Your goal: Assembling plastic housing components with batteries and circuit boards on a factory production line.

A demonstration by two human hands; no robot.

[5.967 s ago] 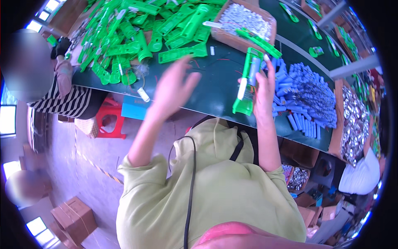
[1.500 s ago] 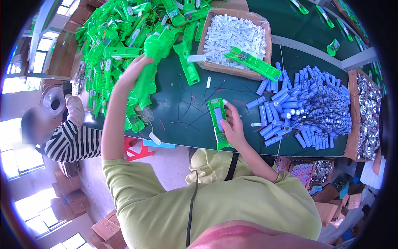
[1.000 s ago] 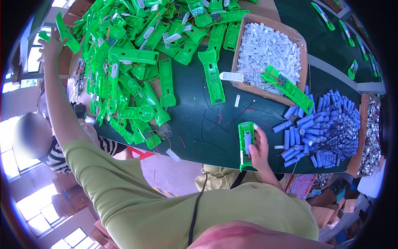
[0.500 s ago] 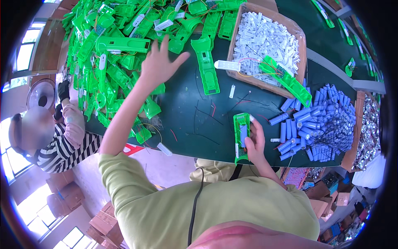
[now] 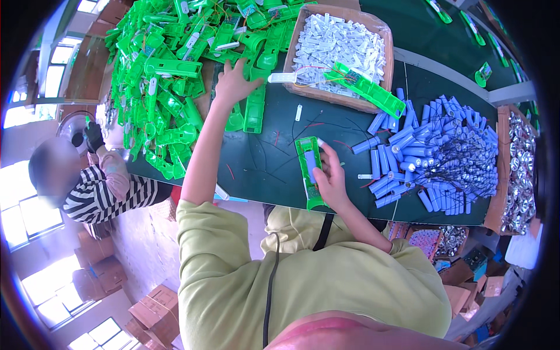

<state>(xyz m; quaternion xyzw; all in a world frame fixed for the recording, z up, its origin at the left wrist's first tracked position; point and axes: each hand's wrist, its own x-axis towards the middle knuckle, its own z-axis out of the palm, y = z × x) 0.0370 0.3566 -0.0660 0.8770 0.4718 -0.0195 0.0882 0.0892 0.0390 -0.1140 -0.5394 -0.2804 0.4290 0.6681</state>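
Note:
My right hand point(image 5: 331, 178) is wrapped round a narrow green plastic housing point(image 5: 302, 153) near the table's front edge. Inside the housing lies a blue cylindrical battery point(image 5: 311, 160), with my thumb over its side. My left hand point(image 5: 234, 86) reaches forward, fingers spread, with nothing seen in its grasp. Beside its thumb is a loose green half-shell point(image 5: 255, 111); whether they touch I cannot tell. A big heap of green shells point(image 5: 169, 102), with thin wires and small white parts among them, spreads to the left of that hand.
A cardboard box point(image 5: 373, 105) of small white plastic parts stands at the far middle, a wired green shell point(image 5: 370, 92) across its near rim. Blue wired batteries point(image 5: 408, 151) are piled at right, beside a box of shiny metal pieces point(image 5: 516, 175). A gloved person point(image 5: 96, 186) is at left.
The view has swung, shifting the table's things leftward. Relative to them, my left hand has moved right, toward the loose half-shell. My right hand still grips the green housing, which is slightly more tilted.

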